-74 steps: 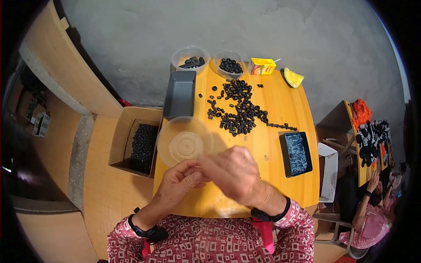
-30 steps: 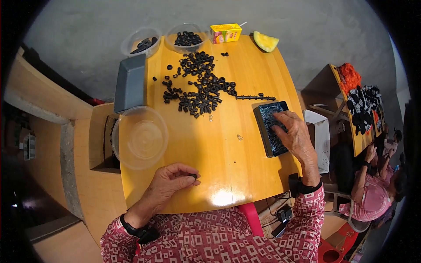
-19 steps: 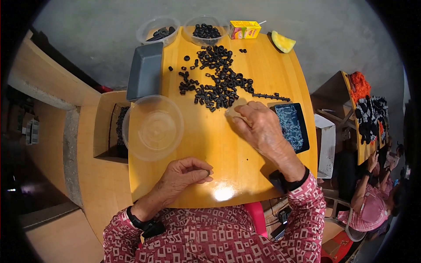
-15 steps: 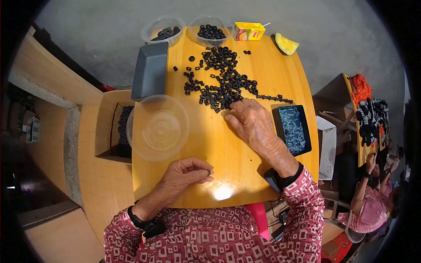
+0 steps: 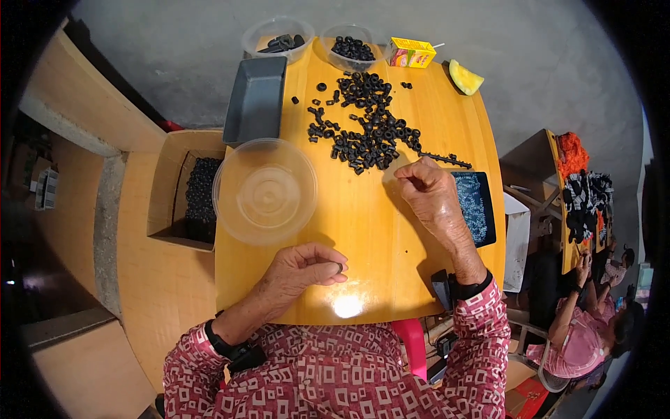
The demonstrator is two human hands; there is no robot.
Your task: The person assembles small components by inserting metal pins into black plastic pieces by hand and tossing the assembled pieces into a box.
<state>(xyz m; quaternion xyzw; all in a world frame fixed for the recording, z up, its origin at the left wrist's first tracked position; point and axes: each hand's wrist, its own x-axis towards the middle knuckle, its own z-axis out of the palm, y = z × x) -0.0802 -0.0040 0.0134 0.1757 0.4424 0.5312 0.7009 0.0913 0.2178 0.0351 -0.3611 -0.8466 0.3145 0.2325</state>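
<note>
My left hand [image 5: 300, 271] is low over the table's near part, thumb and forefinger pinching a small dark piece [image 5: 340, 267] whose shape is mostly hidden. Raised above the tabletop, my right hand [image 5: 434, 199] has its fingers closed in a pinch. Whatever they may hold does not show. Just beyond that hand spreads a loose pile of small black ring-like parts [image 5: 373, 143], with a thin black knobbed strip [image 5: 444, 159] at its right side. A black tray [image 5: 474, 209] filled with tiny bluish-white bits sits by my right wrist.
A round clear plastic container [image 5: 265, 192] and a grey rectangular bin [image 5: 255, 101] stand at the table's left. Farther back are two clear bowls with black parts, a yellow drink carton [image 5: 412, 53] and a melon wedge [image 5: 465, 78]. An open cardboard box [image 5: 171, 181] adjoins the left edge.
My right hand has drawn back from the pile's near edge and lifted, its fingers now pinched together. My left hand keeps its pinch in nearly the same place. The view has shifted slightly.
</note>
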